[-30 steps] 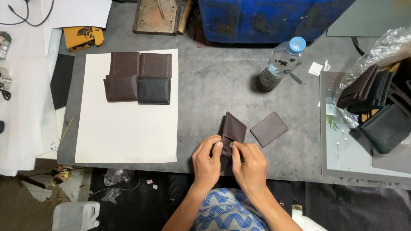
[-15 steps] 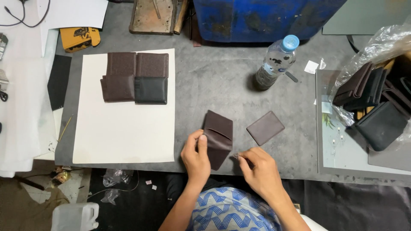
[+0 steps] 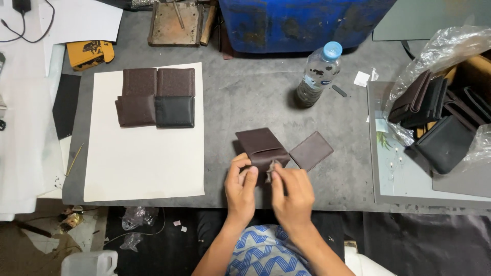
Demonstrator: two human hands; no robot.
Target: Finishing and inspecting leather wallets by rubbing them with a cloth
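A dark brown wallet (image 3: 262,145) is lying open near the front edge of the grey counter (image 3: 255,92), its lower part lifted between both hands. The left hand (image 3: 240,185) is curling its fingers (image 3: 249,176) against the wallet's lower left edge, closed on the leather. The right hand (image 3: 292,191) is pinching a small flap at the wallet's lower middle, its fingers (image 3: 275,173) drawn tight together.

Just to the right, touching the wallet, a flat brown leather piece (image 3: 311,150) is lying tilted on the counter. The counter itself is looking worn, matte and scuffed. To the left a large cream sheet (image 3: 143,163) is covering part of it, carrying four folded wallets (image 3: 155,97) set edge to edge, three brown and one black. Further back a clear plastic water bottle (image 3: 318,75) with a blue cap is standing upright, well apart from the hands, with a blue bin (image 3: 302,23) behind it. At the right a grey tray (image 3: 404,179) is sitting beside a crinkled clear plastic bag (image 3: 440,51), and a heap of dark wallets (image 3: 442,120) is spilling from it. A yellow tool (image 3: 89,53) is resting at the far left. Nothing is standing between the hands and the wallet.
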